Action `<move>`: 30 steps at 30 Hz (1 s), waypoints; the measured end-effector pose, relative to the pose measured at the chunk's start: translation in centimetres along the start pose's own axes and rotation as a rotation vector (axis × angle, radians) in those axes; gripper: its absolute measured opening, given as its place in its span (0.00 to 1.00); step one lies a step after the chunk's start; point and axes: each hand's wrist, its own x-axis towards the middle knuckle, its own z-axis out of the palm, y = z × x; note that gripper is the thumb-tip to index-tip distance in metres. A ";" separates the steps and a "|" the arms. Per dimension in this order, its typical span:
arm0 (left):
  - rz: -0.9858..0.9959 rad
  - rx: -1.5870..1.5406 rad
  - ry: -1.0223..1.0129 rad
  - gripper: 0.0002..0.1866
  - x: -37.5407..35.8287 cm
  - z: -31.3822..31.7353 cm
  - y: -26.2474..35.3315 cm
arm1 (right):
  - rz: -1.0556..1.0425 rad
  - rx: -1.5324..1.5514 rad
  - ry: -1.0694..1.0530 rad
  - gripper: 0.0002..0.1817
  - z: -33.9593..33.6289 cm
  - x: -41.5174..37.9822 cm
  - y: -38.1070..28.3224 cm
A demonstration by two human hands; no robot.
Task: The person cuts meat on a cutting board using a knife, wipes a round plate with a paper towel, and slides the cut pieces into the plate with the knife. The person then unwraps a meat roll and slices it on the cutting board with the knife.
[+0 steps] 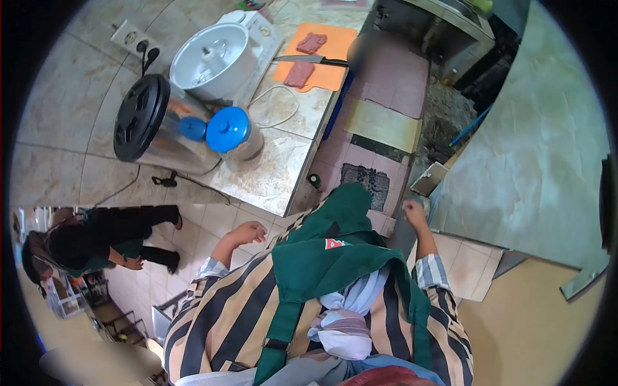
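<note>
Head view. Left of the wearer, a cream stone-patterned tiled counter (pixel 270 170) is crowded: steel cylinder with a black lid (pixel 141 119), clear tub with a round blue lid (pixel 228 128), white round bowl with a central post (pixel 212 58). A white cord (pixel 293 96) loops over the tiles between tub and orange cutting board (pixel 338 40). On the board, two flat reddish slabs of meat (pixel 312 43), a black-handled knife (pixel 315 59) lying between them. A second person in black clothing (pixel 100 244) is on the floor area at far left.

Counter's near corner juts toward the wearer. Pinkish floor strip (pixel 380 71) runs between it and a marbled pale panel (pixel 528 154) at right; a dark, rough-textured mat (pixel 370 183) lies on the strip.

Materials: smooth, shiny steel; glossy lid; slabs look coarse-grained. The wearer's dark green cloth apron (pixel 328 273) hangs in folds between both hands, the thing nearest them.

Left hand (pixel 250 233): fingers loosely bent, partly spread, near the counter corner. Right hand (pixel 414 209): fingers curled, near the panel's edge; cannot tell whether it grips anything.
</note>
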 end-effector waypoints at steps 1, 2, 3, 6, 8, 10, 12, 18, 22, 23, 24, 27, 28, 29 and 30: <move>-0.005 -0.029 -0.001 0.22 -1.1 0.6 1.9 | -0.031 -0.009 -0.008 0.14 -0.8 2.9 -2.0; 0.092 -0.044 -0.011 0.22 -1.8 1.1 3.6 | -0.062 -0.020 -0.019 0.14 -1.7 5.4 -4.6; 0.191 -0.060 -0.017 0.22 -2.3 1.5 5.3 | -0.145 -0.029 -0.004 0.15 -2.6 7.6 -7.4; 0.409 -0.377 0.017 0.20 -1.8 2.6 10.5 | -0.159 -0.072 -0.119 0.15 -6.4 12.8 -17.9; 0.511 -0.522 0.084 0.19 -0.6 3.2 14.3 | -0.276 -0.094 -0.134 0.15 -7.9 16.4 -23.1; 0.613 -0.664 0.159 0.17 1.7 3.5 17.7 | -0.406 -0.094 -0.102 0.15 -8.4 20.5 -27.5; 0.685 -0.767 0.276 0.16 4.4 3.0 21.1 | -0.549 -0.187 -0.043 0.15 -8.3 25.2 -31.9; 0.723 -0.987 0.582 0.18 10.4 -1.3 29.8 | -0.839 -0.335 0.028 0.20 -4.4 37.4 -39.4; 0.779 -1.150 0.850 0.28 13.9 -3.9 33.3 | -0.966 -0.459 -0.073 0.22 -2.2 41.9 -41.2; 0.798 -1.272 0.922 0.32 14.5 -4.1 33.9 | -0.974 -0.535 -0.108 0.23 -1.7 42.6 -40.7; 0.763 -1.277 0.932 0.32 15.3 -4.1 34.4 | -0.969 -0.527 -0.140 0.23 -1.4 42.7 -40.6; 0.879 -1.294 1.079 0.41 18.0 -4.9 36.2 | -0.904 -0.614 -0.189 0.26 -1.5 42.9 -41.2; 0.874 -1.295 1.082 0.41 18.6 -5.2 36.7 | -0.906 -0.613 -0.194 0.26 -1.6 42.9 -41.5; 0.922 -1.234 1.141 0.42 19.2 -5.3 37.3 | -0.844 -0.523 -0.246 0.25 -1.8 42.8 -41.6; 0.966 -1.174 1.198 0.43 19.9 -5.5 37.6 | -0.780 -0.436 -0.300 0.24 -2.3 42.4 -42.0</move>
